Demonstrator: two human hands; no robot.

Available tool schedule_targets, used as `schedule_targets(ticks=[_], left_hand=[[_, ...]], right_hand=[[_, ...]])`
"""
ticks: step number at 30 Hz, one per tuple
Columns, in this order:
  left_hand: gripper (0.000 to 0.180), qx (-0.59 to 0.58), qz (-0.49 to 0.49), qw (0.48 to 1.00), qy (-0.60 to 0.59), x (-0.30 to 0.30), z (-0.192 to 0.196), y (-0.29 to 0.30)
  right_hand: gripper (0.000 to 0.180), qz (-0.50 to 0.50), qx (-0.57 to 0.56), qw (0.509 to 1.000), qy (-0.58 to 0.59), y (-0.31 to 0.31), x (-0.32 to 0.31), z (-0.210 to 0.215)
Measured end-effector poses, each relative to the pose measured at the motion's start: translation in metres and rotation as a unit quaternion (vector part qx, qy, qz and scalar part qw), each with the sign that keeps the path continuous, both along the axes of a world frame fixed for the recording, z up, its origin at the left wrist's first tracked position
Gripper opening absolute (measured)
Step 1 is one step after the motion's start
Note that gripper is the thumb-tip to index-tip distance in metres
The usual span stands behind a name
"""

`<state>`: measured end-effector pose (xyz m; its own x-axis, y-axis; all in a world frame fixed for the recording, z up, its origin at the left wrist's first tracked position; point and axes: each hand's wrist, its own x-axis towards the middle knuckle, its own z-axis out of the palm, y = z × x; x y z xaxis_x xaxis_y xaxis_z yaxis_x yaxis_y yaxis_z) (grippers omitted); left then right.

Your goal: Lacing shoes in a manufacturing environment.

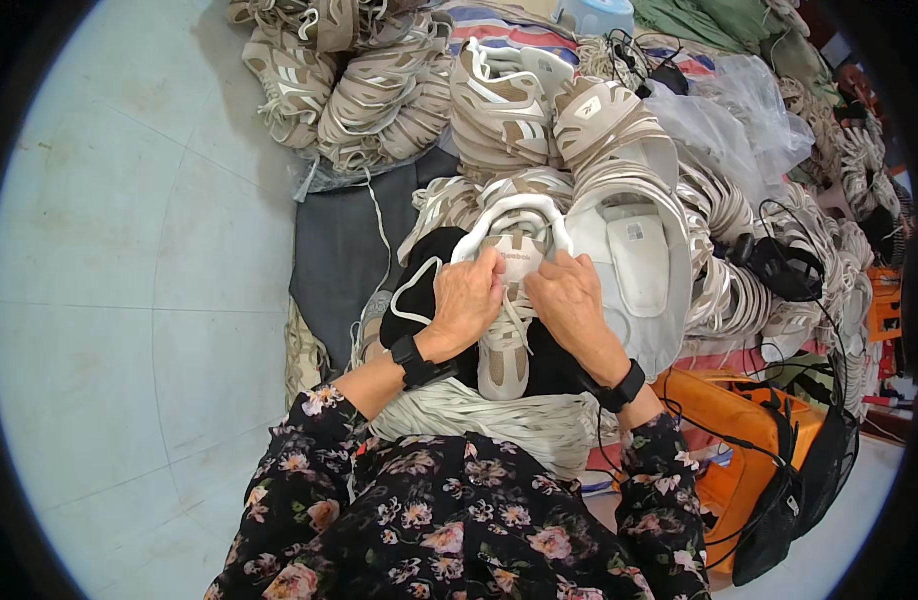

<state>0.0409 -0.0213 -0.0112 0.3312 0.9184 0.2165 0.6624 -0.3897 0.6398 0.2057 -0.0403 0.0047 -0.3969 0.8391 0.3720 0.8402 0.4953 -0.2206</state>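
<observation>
Several pale floor tiles [89, 260] fill the far left. Next to them, at the upper left, heaps of beige-and-white shoe uppers [379, 110] lie nested one in another, and a dark grey mat [329, 250] stretches below. The left hand [467, 300] comes in from the lower edge, a black wristband [419, 362] above its floral sleeve [314, 450]. Its fingers are curled tight against the lacing on the left side of a beige-and-white shoe [504, 365], while a white lace [404, 300] loops out beside it.

That shoe sits in the middle, between both hands, its toe toward the person and its padded collar away, with black cloth [554, 362] showing at its sides. Nearer the body lies a bundle of pale strands [479, 415]. The right hand [571, 303] is also closed, knuckles up, against the shoe's right lacing edge; exactly which strand or edge either hand pinches cannot be told.

Just beyond the right hand, a nested stack [599, 240] shows its pale inner side and a white panel [636, 258]. Farther right come a clear plastic bag [729, 120], more stacked uppers [729, 300], an orange plastic piece [739, 470] and black cables [724, 435].
</observation>
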Motion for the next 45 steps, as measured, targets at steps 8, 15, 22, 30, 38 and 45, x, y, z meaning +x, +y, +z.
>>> schedule_targets(ticks=[8, 15, 22, 30, 38, 45], left_hand=[[0.018, -0.008, 0.02, 0.999, -0.035, 0.006, 0.0, -0.004], [0.013, 0.03, -0.052, 0.998, 0.01, -0.001, 0.001, 0.002], [0.011, 0.042, -0.144, 0.971, 0.185, -0.016, 0.001, -0.001], [0.014, -0.053, -0.078, 0.992, 0.079, -0.016, 0.006, 0.006], [0.008, -0.114, -0.067, 0.991, 0.029, -0.011, 0.017, 0.006], [0.009, 0.009, -0.13, 0.98, 0.15, -0.01, 0.009, 0.003]], right_hand=[[0.007, 0.051, 0.002, 0.998, -0.024, 0.003, 0.002, -0.007], [0.003, 0.063, 0.034, 0.997, -0.033, 0.006, 0.012, 0.007], [0.008, -0.3, 0.189, 0.935, -0.008, 0.009, 0.11, 0.051], [0.024, 0.019, 0.058, 0.992, 0.108, 0.002, 0.009, 0.03], [0.012, 0.024, -0.025, 0.992, 0.12, 0.001, 0.008, -0.003], [0.013, -0.048, 0.121, 0.987, 0.096, 0.01, 0.018, 0.006]])
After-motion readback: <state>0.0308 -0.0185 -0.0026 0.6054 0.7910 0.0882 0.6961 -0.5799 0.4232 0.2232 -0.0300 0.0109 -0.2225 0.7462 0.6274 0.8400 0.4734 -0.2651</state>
